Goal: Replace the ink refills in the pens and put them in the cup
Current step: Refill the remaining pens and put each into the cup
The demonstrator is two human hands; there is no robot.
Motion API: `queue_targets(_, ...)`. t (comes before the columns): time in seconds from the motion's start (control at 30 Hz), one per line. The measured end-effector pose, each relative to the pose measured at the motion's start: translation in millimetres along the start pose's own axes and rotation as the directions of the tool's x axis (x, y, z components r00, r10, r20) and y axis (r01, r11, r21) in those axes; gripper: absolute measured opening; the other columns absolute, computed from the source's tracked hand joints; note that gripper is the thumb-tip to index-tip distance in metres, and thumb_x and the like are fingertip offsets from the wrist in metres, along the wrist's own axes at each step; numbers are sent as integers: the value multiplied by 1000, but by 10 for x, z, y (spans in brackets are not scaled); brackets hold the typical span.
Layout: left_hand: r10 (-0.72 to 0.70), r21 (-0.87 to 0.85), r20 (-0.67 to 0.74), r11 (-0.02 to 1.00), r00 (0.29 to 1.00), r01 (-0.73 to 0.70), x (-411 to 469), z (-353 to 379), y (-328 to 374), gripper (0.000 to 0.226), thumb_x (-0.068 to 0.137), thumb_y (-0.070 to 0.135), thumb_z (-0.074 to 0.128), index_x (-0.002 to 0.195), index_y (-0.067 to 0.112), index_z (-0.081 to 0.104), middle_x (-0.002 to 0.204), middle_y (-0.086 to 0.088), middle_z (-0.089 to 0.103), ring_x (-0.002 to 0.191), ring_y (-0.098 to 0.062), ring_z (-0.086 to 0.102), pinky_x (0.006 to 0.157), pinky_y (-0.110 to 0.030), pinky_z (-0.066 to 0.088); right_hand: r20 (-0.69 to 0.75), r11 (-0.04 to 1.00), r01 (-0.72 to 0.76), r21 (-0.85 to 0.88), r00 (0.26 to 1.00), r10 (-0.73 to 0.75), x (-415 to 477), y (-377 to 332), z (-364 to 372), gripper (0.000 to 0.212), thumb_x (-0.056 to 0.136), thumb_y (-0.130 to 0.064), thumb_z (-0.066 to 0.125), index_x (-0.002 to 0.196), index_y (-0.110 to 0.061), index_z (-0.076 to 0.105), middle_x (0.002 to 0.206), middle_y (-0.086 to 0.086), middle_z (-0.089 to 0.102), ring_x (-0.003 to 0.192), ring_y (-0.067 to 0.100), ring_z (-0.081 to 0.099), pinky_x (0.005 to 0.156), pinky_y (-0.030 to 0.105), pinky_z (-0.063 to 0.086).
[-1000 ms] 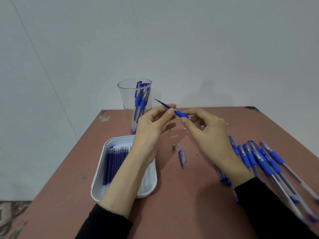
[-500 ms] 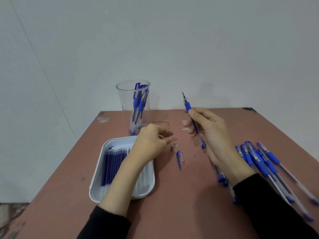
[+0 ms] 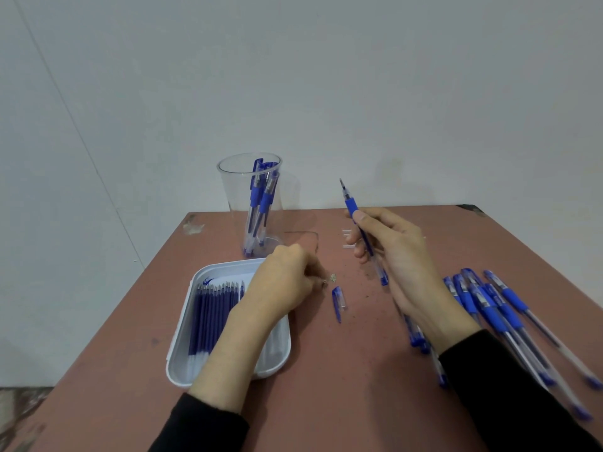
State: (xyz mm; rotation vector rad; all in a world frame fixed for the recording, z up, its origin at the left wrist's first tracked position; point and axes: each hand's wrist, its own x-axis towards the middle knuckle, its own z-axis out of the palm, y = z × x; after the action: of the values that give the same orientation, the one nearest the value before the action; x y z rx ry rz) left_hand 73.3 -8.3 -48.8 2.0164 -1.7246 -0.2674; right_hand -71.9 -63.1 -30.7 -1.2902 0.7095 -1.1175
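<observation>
My right hand [image 3: 396, 256] grips a blue pen [image 3: 351, 207] nearly upright, its uncovered tip pointing up and away. My left hand [image 3: 287, 282] is down on the table, its fingertips pinching a small metal pen tip piece [image 3: 324, 283]. A blue pen cap [image 3: 337, 300] lies on the table just right of that hand. A clear plastic cup [image 3: 249, 190] with several blue pens stands at the table's far side. A white tray [image 3: 182, 360] of blue ink refills [image 3: 212, 314] sits under my left forearm.
Several blue pens [image 3: 499, 308] lie in a loose pile at the right, partly under my right wrist. Small white tube pieces [image 3: 346, 238] lie behind my right hand. The reddish table [image 3: 326, 386] ends close on the left; a pale wall stands behind.
My hands parted. My right hand swung the pen from slanted to nearly upright. My left hand let go of the pen and dropped to the table by the small metal piece.
</observation>
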Motion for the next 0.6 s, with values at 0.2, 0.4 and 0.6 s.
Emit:
queue_targets(0.2,26,-51,9,998,1000,-26,-28,-47,11,26,84,8,59,99,24,74,79,10,67,75,-4,60,71,-11,45,1,999,11,-35,1000,-11,6,11,2,14,91,-17,61,97,-8,69,63,1,62,54,11,51,57,26,42)
queue_targets(0.4,58,-33,23,998,998,-58,-19,45,41,23,87,20,59,106,23,72,91,3,71,79,-10,61,77,-22,48,-1,999,17,-28,1000,-17,7,3,-8,13,91,-16,60,96,-8,69,62,1,62,54,11,50,57,26,42)
queue_targets(0.6,194,77,52,977,980,-198,44,164,72,25,93,21,56,115,23,69,107,-1,69,100,-20,59,81,-29,44,-1,1000,15,-19,1000,-15,3,-7,2,11,92,-15,60,93,-8,69,61,1,61,52,10,49,57,27,41)
